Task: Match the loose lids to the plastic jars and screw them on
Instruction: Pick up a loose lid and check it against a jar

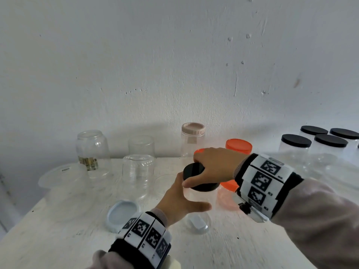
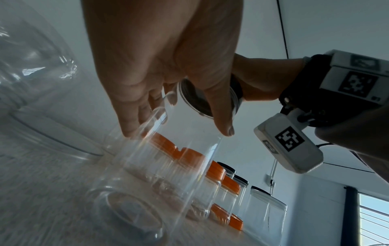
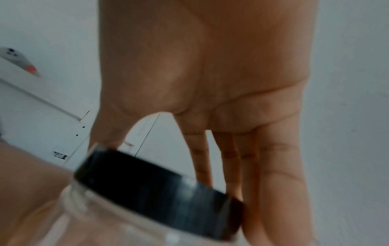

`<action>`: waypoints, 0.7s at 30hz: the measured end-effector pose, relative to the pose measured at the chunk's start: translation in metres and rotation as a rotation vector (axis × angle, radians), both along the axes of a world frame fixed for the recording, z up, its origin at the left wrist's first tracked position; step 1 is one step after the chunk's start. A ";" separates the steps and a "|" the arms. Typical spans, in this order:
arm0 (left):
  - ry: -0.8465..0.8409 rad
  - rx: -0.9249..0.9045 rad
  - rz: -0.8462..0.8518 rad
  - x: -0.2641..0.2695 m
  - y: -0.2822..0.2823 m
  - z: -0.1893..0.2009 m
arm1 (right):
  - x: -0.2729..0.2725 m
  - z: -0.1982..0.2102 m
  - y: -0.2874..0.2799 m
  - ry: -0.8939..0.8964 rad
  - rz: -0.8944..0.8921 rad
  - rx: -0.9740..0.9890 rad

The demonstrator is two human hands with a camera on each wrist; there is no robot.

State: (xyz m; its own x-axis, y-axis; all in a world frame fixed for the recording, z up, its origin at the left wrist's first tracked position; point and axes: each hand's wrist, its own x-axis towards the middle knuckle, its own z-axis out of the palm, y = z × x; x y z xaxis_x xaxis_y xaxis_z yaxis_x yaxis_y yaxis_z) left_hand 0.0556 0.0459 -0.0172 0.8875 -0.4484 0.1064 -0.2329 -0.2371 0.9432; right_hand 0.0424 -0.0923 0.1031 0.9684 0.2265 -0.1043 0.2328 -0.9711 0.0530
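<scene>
A clear plastic jar (image 1: 197,216) stands on the white table (image 1: 68,239) near its middle. My left hand (image 1: 191,193) holds it round the upper body, thumb in front and fingers behind. A black lid (image 1: 196,172) sits tilted on the jar's mouth. My right hand (image 1: 191,169) grips this lid from above, thumb at the near rim and fingers over the far rim. In the left wrist view the jar (image 2: 164,166) is blurred, with the lid (image 2: 200,101) seen through its mouth. The right wrist view shows the lid's black band (image 3: 157,186) askew on the jar's neck (image 3: 101,221).
A pale blue lid (image 1: 122,214) lies upturned left of the jar. Behind stand inverted clear jars (image 1: 138,171), an open jar (image 1: 91,148), a beige-lidded jar (image 1: 192,140) and orange-lidded jars (image 1: 239,146). Black-lidded jars (image 1: 295,144) cluster at the right. A large clear container (image 1: 64,177) sits far left.
</scene>
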 end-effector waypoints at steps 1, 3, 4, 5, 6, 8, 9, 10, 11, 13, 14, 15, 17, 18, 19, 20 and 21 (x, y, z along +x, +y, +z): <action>-0.001 0.003 0.000 0.000 0.000 0.000 | 0.000 0.001 -0.001 0.025 -0.007 0.009; 0.004 0.018 0.005 0.000 0.000 0.000 | 0.001 0.008 -0.006 0.164 0.006 0.045; 0.006 0.024 0.005 0.001 -0.001 0.000 | 0.001 0.011 -0.008 0.223 0.029 0.056; 0.006 0.028 0.005 0.001 -0.001 0.000 | 0.001 0.014 -0.009 0.251 0.055 0.065; 0.003 0.031 0.005 0.001 -0.001 0.000 | 0.001 0.015 -0.010 0.254 0.078 0.077; 0.005 0.028 0.006 0.001 -0.001 0.000 | 0.002 0.015 -0.010 0.226 0.092 0.095; 0.007 0.024 0.004 0.001 -0.001 -0.001 | 0.002 0.014 -0.010 0.208 0.084 0.097; 0.009 0.020 0.002 0.001 -0.001 -0.001 | 0.002 0.012 -0.009 0.189 0.068 0.092; 0.010 0.015 0.000 0.001 -0.001 -0.001 | 0.002 0.010 -0.007 0.168 0.050 0.081; 0.008 0.009 -0.003 0.001 0.000 -0.001 | 0.002 0.007 -0.004 0.122 0.019 0.048; 0.006 0.011 -0.005 0.001 0.000 -0.001 | 0.002 0.006 -0.003 0.108 0.010 0.035; 0.006 0.014 -0.007 0.001 0.000 0.000 | 0.002 0.006 -0.003 0.107 0.006 0.031; 0.012 0.023 -0.008 0.001 0.000 0.001 | 0.003 0.009 -0.005 0.152 0.011 0.045; 0.015 0.027 -0.005 0.001 0.000 0.001 | 0.003 0.011 -0.007 0.187 0.024 0.057; 0.015 0.032 -0.002 0.001 0.000 0.001 | 0.003 0.012 -0.008 0.214 0.042 0.069; 0.012 0.037 0.001 0.001 -0.001 0.001 | 0.003 0.013 -0.010 0.223 0.059 0.082; 0.009 0.039 0.004 0.001 -0.001 0.001 | 0.003 0.013 -0.011 0.219 0.073 0.101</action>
